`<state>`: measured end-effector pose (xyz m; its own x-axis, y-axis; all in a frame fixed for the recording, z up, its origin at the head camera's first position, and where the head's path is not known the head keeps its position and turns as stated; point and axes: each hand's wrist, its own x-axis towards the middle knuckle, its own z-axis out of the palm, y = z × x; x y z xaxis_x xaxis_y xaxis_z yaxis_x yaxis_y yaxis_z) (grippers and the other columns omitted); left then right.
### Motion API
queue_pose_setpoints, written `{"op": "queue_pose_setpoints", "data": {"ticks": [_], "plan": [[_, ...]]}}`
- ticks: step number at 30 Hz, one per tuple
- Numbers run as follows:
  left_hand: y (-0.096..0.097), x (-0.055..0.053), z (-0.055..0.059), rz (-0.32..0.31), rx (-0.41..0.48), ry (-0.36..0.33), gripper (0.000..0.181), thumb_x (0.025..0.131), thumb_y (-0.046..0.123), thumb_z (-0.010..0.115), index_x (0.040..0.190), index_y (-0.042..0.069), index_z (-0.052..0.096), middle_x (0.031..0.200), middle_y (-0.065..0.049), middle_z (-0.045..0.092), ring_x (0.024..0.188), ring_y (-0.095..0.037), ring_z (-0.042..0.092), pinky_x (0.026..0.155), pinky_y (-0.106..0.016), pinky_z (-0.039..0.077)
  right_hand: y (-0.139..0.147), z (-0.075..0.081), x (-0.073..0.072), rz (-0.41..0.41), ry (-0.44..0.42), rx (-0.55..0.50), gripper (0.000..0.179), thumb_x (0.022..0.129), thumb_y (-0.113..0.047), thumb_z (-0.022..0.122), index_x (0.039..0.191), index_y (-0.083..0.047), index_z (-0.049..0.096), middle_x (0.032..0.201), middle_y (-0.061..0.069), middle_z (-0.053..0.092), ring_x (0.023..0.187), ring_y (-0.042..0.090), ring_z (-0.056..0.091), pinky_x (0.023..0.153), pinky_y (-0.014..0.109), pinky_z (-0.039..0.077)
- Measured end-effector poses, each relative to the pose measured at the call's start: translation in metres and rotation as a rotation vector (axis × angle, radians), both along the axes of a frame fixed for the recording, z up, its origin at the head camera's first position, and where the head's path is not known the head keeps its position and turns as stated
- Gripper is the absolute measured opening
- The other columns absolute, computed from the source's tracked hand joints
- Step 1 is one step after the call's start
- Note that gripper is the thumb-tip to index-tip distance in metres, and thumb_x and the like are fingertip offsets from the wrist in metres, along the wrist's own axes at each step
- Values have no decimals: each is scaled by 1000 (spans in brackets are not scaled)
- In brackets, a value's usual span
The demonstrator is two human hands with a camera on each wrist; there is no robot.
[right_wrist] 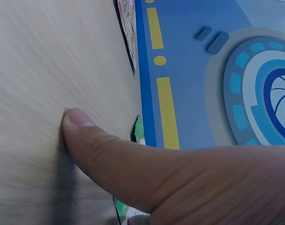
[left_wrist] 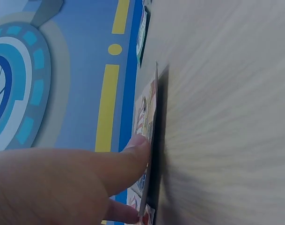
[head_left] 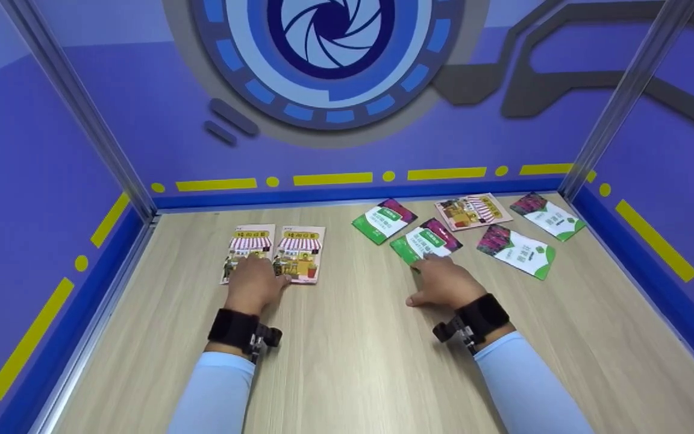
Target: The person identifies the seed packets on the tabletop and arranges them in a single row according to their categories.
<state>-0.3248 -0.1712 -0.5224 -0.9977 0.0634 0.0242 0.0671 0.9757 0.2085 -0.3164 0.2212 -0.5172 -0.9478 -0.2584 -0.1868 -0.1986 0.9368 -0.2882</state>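
Two flat paper packets with a striped-awning shop picture lie side by side at the left. My left hand [head_left: 253, 282] rests over the lower part of the left shop packet [head_left: 252, 237], and its thumb [left_wrist: 133, 157] touches the right shop packet [head_left: 300, 250]. At the near edge of a green seed packet with purple flowers [head_left: 428, 238], my right hand [head_left: 446, 282] touches with its fingertips. Its thumb [right_wrist: 86, 129] is spread away on the wooden table. The left fingers are partly hidden behind the hand in the left wrist view.
Another green flower packet [head_left: 383, 220] lies behind and left of the touched one. A third shop packet [head_left: 473, 211] and two white-and-green packets, one nearer [head_left: 518, 253] and one farther [head_left: 549, 216], lie at the right. Blue panel walls [head_left: 347, 157] enclose the table [head_left: 347, 361].
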Motion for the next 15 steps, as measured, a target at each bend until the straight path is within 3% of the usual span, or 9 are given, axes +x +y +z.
{"op": "queue_pose_setpoints", "data": {"ticks": [2,4,7,10,15], "plan": [[5,0,0,-27,19,20,59,95,44,73,126,-6,69,140,-30,56,131,-48,52,106,-66,43,0,0,1,-3,1,-5,89,76,-50,90,146,-5,58,146,21,57,133,40,54,111,59,44],[11,0,1,-77,49,38,52,96,37,74,132,0,67,146,-24,54,136,-43,49,109,-64,42,0,1,1,6,9,-1,87,76,-48,90,145,-4,58,146,22,57,133,40,54,110,59,44],[22,1,1,-188,60,60,31,94,28,75,118,8,75,143,-17,57,133,-37,52,109,-59,44,1,1,2,8,16,5,87,76,-48,90,145,-4,59,146,22,56,133,41,53,110,59,44],[29,3,-1,-266,32,78,14,92,22,77,100,11,78,126,-12,65,118,-33,61,99,-56,50,0,2,2,8,13,12,87,77,-48,90,145,-4,58,146,22,56,132,41,54,109,59,45],[34,5,-4,-273,-16,54,17,92,18,74,107,11,78,111,-10,68,105,-33,64,90,-52,53,-1,2,1,-7,-8,11,88,77,-49,90,146,-5,58,145,21,58,128,37,57,109,58,46]]}}
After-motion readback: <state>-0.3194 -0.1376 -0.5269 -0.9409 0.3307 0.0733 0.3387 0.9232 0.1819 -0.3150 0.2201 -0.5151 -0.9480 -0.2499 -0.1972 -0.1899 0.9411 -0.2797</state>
